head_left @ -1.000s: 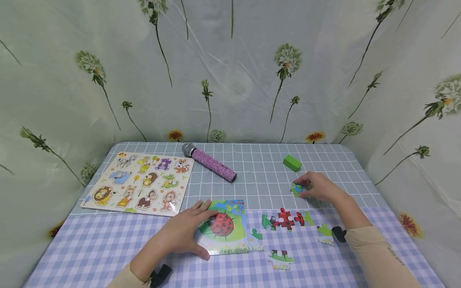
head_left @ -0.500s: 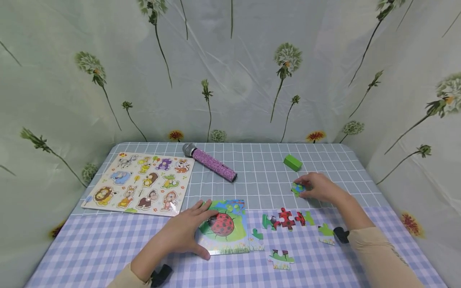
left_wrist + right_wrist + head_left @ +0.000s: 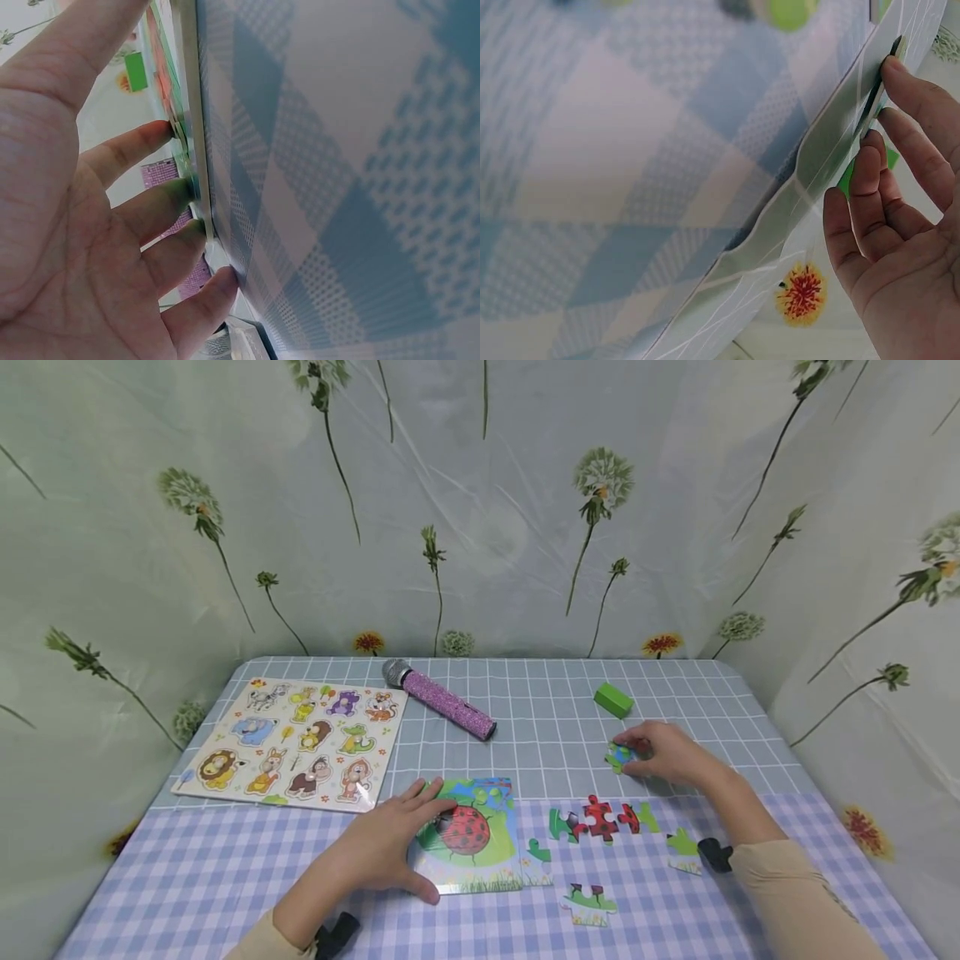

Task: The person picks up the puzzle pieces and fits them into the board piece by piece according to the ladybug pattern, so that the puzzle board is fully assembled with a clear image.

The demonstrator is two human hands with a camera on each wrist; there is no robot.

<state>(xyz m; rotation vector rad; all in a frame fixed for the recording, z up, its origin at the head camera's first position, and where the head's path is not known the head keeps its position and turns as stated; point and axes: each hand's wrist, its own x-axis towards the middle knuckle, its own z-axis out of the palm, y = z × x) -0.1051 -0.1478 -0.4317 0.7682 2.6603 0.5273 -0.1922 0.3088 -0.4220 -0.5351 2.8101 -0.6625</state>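
Observation:
My left hand [image 3: 386, 839] lies with spread fingers on the left side of a ladybug puzzle board [image 3: 480, 872]; the thumb is at its front edge. Fingertips [image 3: 196, 229] touch the board's edge area in the left wrist view. On the grey part of the table, my right hand [image 3: 666, 755] pinches a blue-green puzzle piece [image 3: 618, 757] between thumb and fingers. In the right wrist view that piece [image 3: 876, 94] shows edge-on, low over the cloth; whether it touches is unclear. Red ladybug pieces [image 3: 600, 818] lie right of the board, with a grass piece [image 3: 588, 906] nearer the front.
A wooden animal puzzle [image 3: 296, 739] lies at the left. Behind the board is a pink glittery microphone [image 3: 450, 703]. A green block [image 3: 613, 700] sits beyond my right hand. Another grass-edged piece [image 3: 684, 852] lies near the right wrist. A dandelion-print curtain [image 3: 495, 527] encloses the table.
Both hands stay almost in place, the right one still holding the puzzle piece. The whole head view has shifted slightly.

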